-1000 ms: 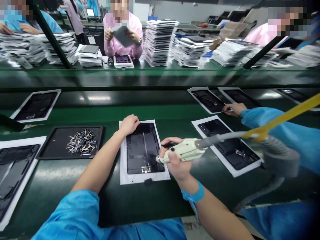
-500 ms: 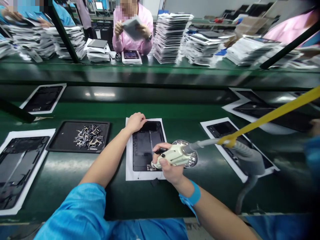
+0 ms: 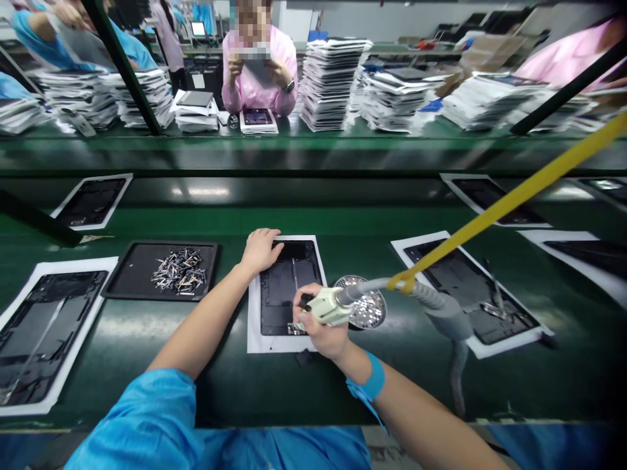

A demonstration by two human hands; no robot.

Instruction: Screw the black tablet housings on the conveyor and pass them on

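A black tablet housing lies on a white sheet on the green bench. My left hand rests on the upper left corner of the housing, fingers apart. My right hand is wrapped round a cream handheld power tool, whose front end is over the lower right part of the housing, near a small metallic part; its tip is hidden. A grey cable and a yellow strap run from the tool to the upper right. Behind the tool stands a round metal dish of small shiny pieces.
A black tray with a heap of small parts stands at left. Other housings on sheets lie at far left, right and on the back strip. A person in pink sits opposite, beside tall stacks.
My right hand and the tool have shifted slightly left. My left hand has moved slightly left and down. The cable and strap have swung left; a co-worker's hand at far right has left view.
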